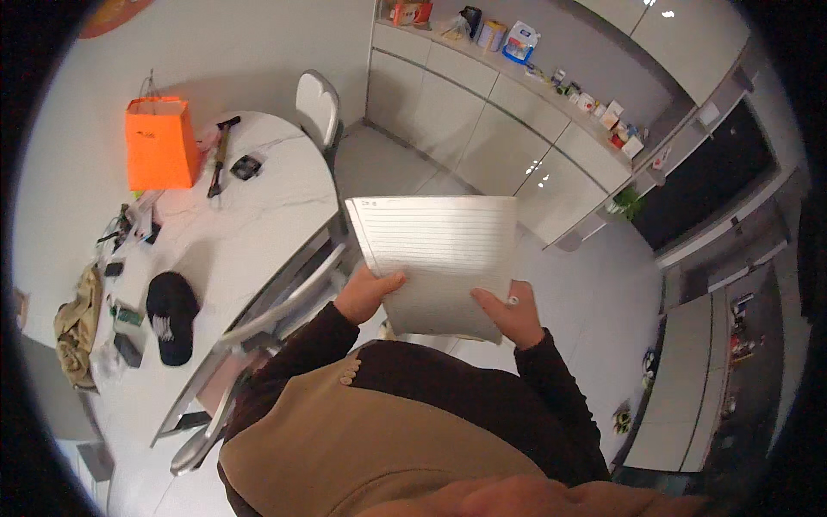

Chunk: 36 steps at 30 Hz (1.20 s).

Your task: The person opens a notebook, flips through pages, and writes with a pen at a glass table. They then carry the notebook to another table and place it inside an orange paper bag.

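Note:
A pad of white lined paper (439,245) is held up in front of my body, with a little writing at its top left corner. My left hand (369,294) grips its left edge, the thumb lying on the page. At the lower right edge my right hand (513,313) holds it too, thumb on the paper; a small ring-like thing shows at one finger. The fingers behind the pad are hidden. Bright light glares on the upper page, while its lower part is in shade.
To the left stands a white marble-patterned table (258,213) bearing an orange bag (161,145), a black cap (171,316) and tan cloth (79,329). White chairs (316,110) adjoin it. Beyond are cabinets (491,116) with several containers on their counter, and a green plant (627,203).

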{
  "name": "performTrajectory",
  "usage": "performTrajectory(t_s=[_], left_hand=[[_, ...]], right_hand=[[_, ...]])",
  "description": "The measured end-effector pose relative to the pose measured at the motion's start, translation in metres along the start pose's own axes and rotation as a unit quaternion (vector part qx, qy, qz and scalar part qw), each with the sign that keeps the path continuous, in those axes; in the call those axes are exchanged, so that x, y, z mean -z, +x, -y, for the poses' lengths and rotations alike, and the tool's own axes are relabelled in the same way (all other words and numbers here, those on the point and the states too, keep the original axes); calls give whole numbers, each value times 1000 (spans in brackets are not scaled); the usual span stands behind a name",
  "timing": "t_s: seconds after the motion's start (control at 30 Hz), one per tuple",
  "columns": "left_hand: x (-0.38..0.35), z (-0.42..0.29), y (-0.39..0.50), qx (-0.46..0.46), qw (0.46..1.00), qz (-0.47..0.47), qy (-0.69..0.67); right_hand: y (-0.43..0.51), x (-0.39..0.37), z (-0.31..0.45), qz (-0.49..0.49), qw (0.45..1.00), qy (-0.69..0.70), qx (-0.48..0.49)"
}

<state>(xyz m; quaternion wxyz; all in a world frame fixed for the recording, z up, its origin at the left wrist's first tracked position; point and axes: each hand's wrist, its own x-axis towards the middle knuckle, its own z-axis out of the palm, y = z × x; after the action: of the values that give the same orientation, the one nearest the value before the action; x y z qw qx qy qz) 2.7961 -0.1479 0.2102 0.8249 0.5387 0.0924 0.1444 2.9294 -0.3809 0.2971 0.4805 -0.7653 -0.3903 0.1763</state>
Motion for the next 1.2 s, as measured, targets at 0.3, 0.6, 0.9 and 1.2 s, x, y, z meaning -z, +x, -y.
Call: performTrajectory(t_s=[0.3, 0.6, 0.9, 1.2], left_hand=[[71, -76, 133, -75, 965, -241, -76], [126, -87, 139, -194, 881, -430, -42], [132, -78, 181, -265, 780, -567, -7], [107, -82, 245, -290, 709, -643, -19]], right_hand=[[178, 54, -15, -40, 974, 215, -56], [336, 36, -51, 35, 950, 310, 32], [503, 41, -90, 250, 856, 453, -12], [622, 40, -111, 327, 804, 487, -95]])
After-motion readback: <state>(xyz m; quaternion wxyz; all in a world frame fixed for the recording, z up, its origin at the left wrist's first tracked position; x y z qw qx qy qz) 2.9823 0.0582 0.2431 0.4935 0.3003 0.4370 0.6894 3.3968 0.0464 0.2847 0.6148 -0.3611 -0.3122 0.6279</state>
